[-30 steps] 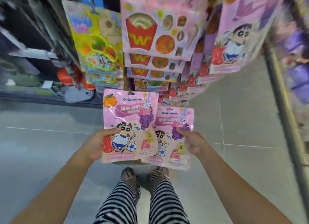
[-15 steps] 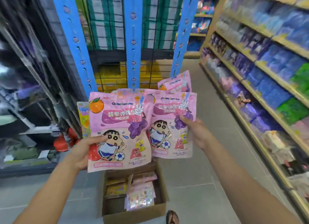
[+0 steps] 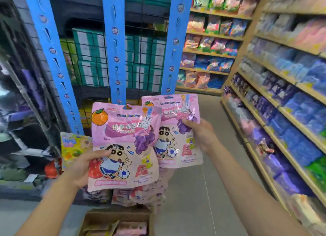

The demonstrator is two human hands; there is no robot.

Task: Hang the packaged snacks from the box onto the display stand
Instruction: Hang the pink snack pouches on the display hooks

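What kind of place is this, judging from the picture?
Most likely a shop aisle: wooden shelves full of packaged goods line the right, blue display strips stand ahead, and a cardboard box of snack packs sits below.

Gone from a straight-down look to facing the blue hanging strips (image 3: 115,42). Lifted both up toward them: left hand (image 3: 82,167) with the front packet (image 3: 123,147), right hand (image 3: 201,133) with the rear packet (image 3: 178,130), now higher and spread further right. Left the box (image 3: 114,215) down at the bottom edge.
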